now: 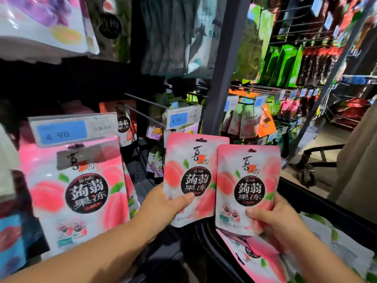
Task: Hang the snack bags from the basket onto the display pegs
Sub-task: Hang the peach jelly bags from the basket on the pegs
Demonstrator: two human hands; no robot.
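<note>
My left hand [163, 207] grips a pink peach jelly snack bag [190, 160] by its lower left corner, thumb across the front. My right hand [273, 217] holds a second identical bag [247, 180] upright just right of the first, overlapping its edge. Both bags have hang holes at the top. A long bare display peg [146, 114] with a 4.90 price tag [180, 118] juts out above the left bag. The black basket [318, 203] lies at lower right with more pink bags [257, 254] inside.
The same peach bags [79, 193] hang on a near peg at left under another 4.90 tag [63, 130]. A grey shelf upright [220, 68] divides the display. More hanging snacks fill pegs to the right. A trolley wheel [309, 176] stands on the floor.
</note>
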